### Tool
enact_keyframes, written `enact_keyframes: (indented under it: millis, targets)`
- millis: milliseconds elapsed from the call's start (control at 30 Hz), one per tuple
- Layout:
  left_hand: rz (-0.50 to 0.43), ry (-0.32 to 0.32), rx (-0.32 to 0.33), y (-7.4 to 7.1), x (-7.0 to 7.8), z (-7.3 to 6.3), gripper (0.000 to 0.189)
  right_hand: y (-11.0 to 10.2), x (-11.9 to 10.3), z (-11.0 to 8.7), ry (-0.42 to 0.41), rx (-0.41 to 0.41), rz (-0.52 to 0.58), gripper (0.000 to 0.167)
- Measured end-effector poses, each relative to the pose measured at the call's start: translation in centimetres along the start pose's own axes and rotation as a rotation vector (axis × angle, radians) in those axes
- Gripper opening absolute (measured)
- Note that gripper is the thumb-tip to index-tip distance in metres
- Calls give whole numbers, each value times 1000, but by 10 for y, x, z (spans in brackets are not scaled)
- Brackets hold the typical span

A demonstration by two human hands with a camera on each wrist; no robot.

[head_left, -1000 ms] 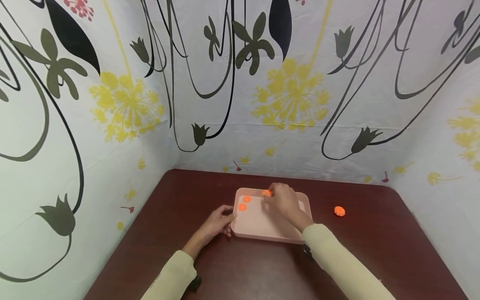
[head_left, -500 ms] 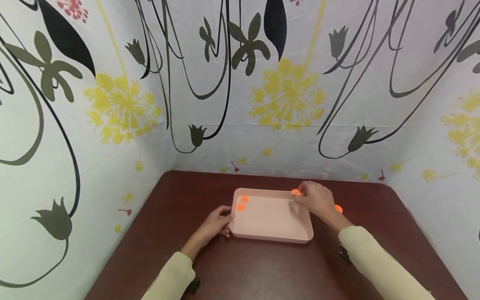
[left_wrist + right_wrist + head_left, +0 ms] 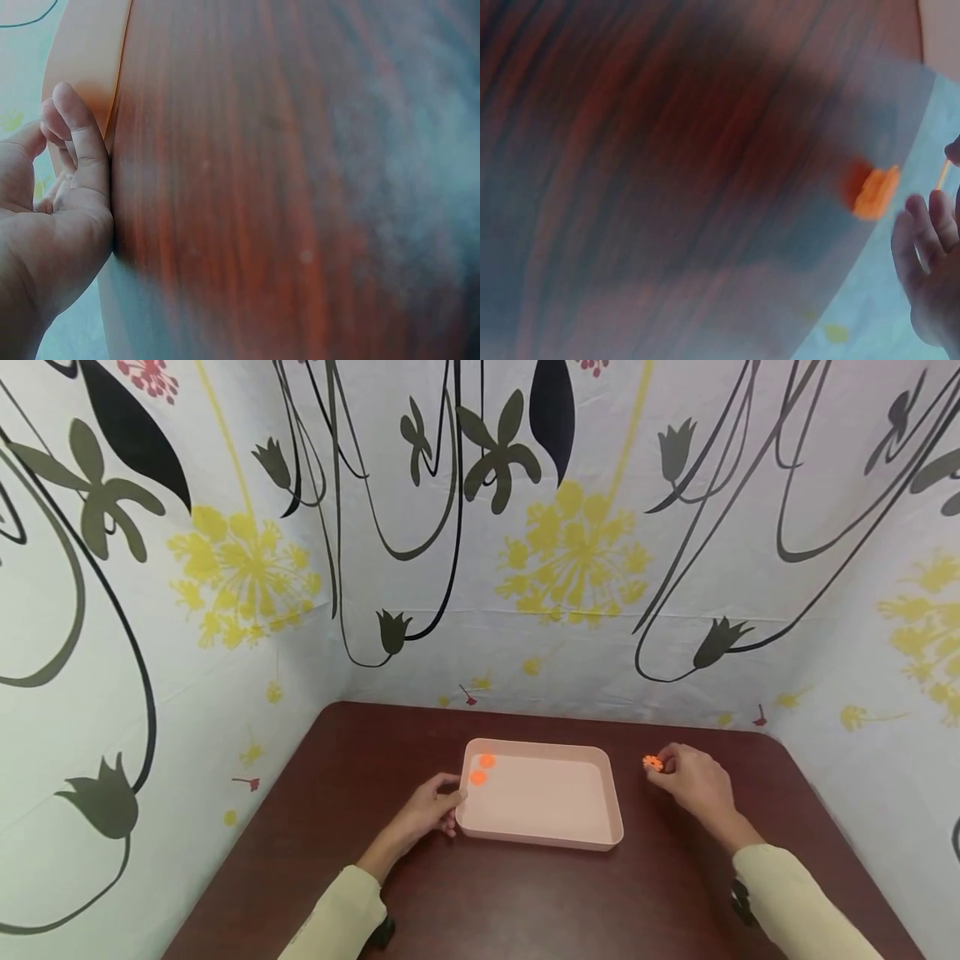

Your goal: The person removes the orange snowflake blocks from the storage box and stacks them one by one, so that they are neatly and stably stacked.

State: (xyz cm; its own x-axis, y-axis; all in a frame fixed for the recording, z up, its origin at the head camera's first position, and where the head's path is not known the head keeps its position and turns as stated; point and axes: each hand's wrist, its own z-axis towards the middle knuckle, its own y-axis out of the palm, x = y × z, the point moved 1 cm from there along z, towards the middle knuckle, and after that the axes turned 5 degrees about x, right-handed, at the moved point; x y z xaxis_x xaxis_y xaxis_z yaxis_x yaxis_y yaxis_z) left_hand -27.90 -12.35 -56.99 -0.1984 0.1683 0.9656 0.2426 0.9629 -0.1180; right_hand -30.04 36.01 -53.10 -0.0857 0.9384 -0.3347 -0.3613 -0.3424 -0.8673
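My left hand [image 3: 426, 808] grips the left side of a shallow pale pink tray [image 3: 543, 842], thumb at its rim. The left wrist view shows the fingers [image 3: 86, 142] against the tray's outer wall [image 3: 94, 45]. Two flat orange discs [image 3: 478, 777] lie inside, near the back left corner. To the right of the tray, my right hand [image 3: 697, 781] pinches an orange disc with a notched edge [image 3: 653, 763] above the table. That disc appears as a thin edge [image 3: 943, 175] in the right wrist view. Another orange notched piece [image 3: 877, 193] rests on the tabletop, hidden in the head view.
The dark red-brown wood table [image 3: 525, 902] has rounded far corners. A white cloth printed with flowers [image 3: 420, 568] hangs behind it and along both sides.
My right hand has moved right with the notched orange disc, from over the tray's back edge to over the table on the right. The left hand keeps its grip on the tray.
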Motion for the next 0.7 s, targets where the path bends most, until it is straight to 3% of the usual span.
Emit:
enact_keyframes:
  millis: [333, 700]
  targets:
    - [-11, 12, -5, 2, 0, 0, 55, -7, 29, -12, -1, -136, 33, 34]
    - [-7, 23, -12, 2, -3, 1, 57, -10, 40, -21, 1, -166, 37, 35]
